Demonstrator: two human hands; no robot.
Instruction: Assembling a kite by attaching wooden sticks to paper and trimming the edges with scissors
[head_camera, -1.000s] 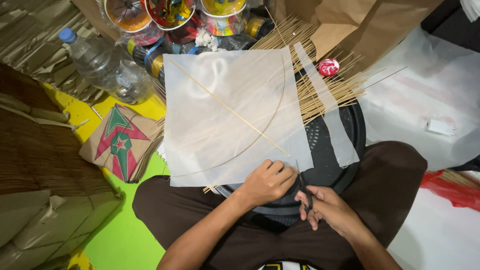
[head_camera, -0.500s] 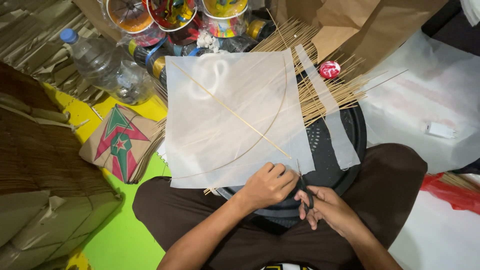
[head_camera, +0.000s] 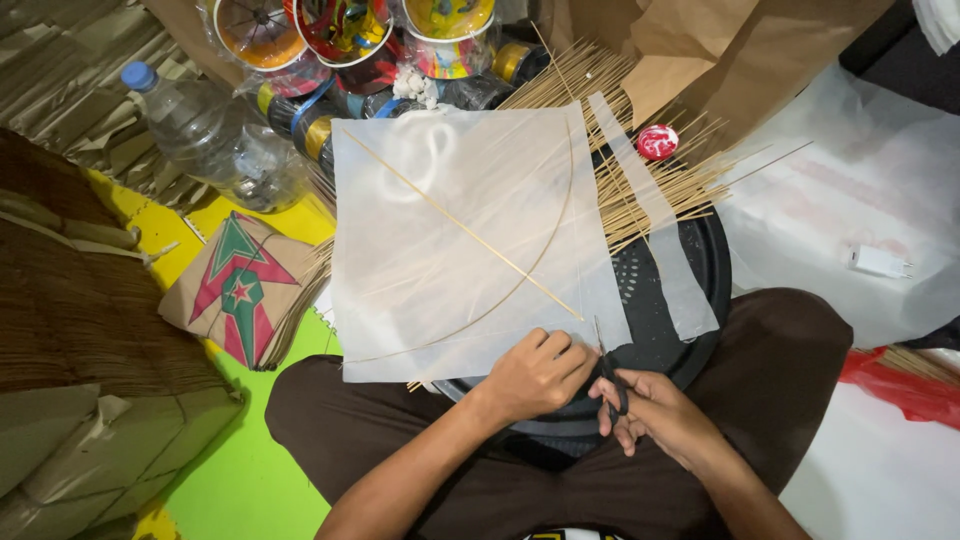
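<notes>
Pinching the near corner of the thin white paper (head_camera: 470, 250) is the left hand (head_camera: 538, 372). Right hand (head_camera: 655, 415) grips black scissors (head_camera: 610, 372) at that edge. Paper lies on a black tray (head_camera: 690, 300), sticks (head_camera: 640, 190) behind it. Farther back stand a bottle (head_camera: 215, 140) and a red cap (head_camera: 657, 142).

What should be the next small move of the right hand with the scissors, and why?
Probably snip on along the sheet's edge: the right hand holds the scissors at the corner of the translucent sheet, where the left hand pins it near the stick's tip.
</notes>
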